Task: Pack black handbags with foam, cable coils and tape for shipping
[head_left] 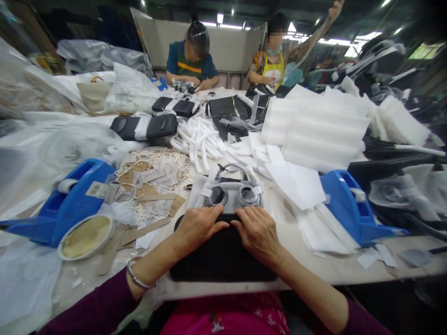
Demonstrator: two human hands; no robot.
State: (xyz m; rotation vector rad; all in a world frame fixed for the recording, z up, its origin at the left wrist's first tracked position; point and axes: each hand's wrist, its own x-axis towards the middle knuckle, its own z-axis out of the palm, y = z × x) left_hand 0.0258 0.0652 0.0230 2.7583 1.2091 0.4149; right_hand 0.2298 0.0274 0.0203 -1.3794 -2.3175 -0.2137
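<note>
A black bag (223,256) lies at the table's front edge, right before me. My left hand (200,225) is closed on its far edge, thumb on the near side and fingers over the top. Beside it my right hand (256,230) pinches the same edge, the two thumbs almost meeting. Just past my fingers, two coiled grey straps in clear wrap (216,195) stand out against a white foam sheet (197,190). Arched handles in clear plastic (232,168) rise behind them. My fingertips are partly hidden behind the edge.
Blue tape dispensers (75,200) (345,204) stand on both sides. Tags with cords (150,181) and a round tub (87,236) lie left. White foam tubes (199,139), foam sheets (314,125) and wrapped black bags (145,126) lie farther back. Two people (192,58) (274,65) work across the table.
</note>
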